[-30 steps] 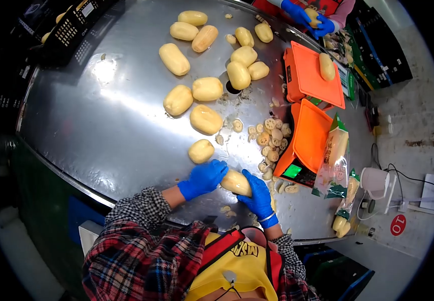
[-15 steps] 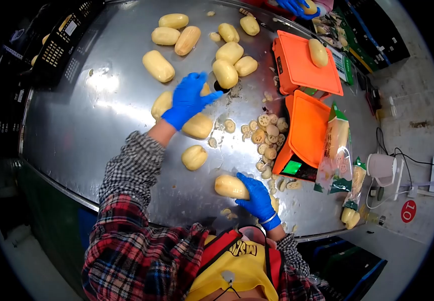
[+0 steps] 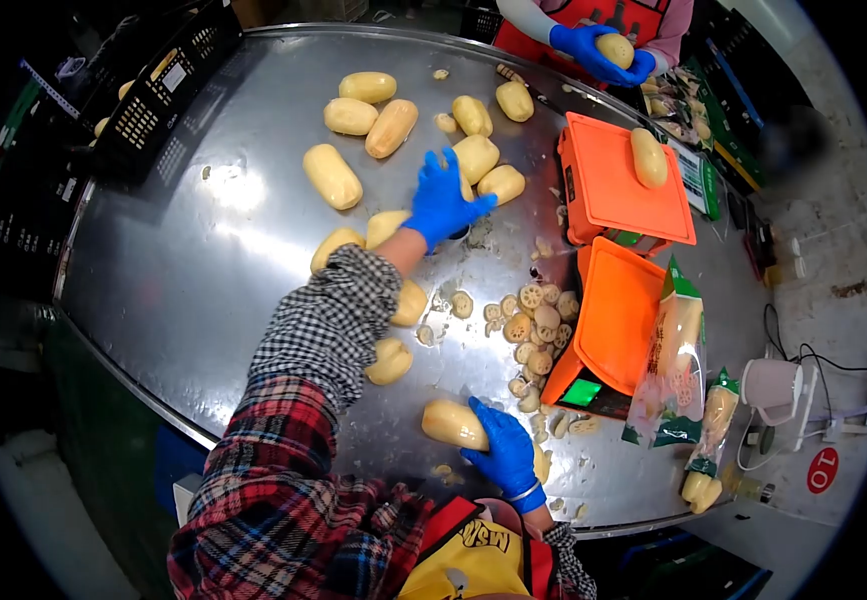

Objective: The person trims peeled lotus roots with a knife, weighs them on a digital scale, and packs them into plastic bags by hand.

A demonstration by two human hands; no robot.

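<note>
**Finding: right hand holding, left hand spread among loose roots; rolling hazard**

Bearings are taken from my right hand (image 3: 503, 445), twelve pointing away from me. It is closed around one end of a lotus root (image 3: 455, 425), which lies at ten o'clock of the palm. My left hand (image 3: 438, 200), between eleven and twelve, is spread wide by a cluster of loose roots (image 3: 501, 184); I cannot tell whether it touches the one partly beneath it.

Risks, in my judgement: the roots are rounded and look wet, so a nudge from my fingers or sleeve (image 3: 323, 330) could send one rolling across the table (image 3: 183, 260). The held root, gripped at one end, could pivot loose.

Obstructions: sliced pieces (image 3: 538, 320) at twelve; near scale (image 3: 618, 310) past one; packed bags (image 3: 671, 365) at two. The far scale (image 3: 603, 190), nearer twelve, carries a single root (image 3: 648, 158) that a jolt could dislodge. A co-worker's hands (image 3: 598, 55) hold another root beyond it.
</note>
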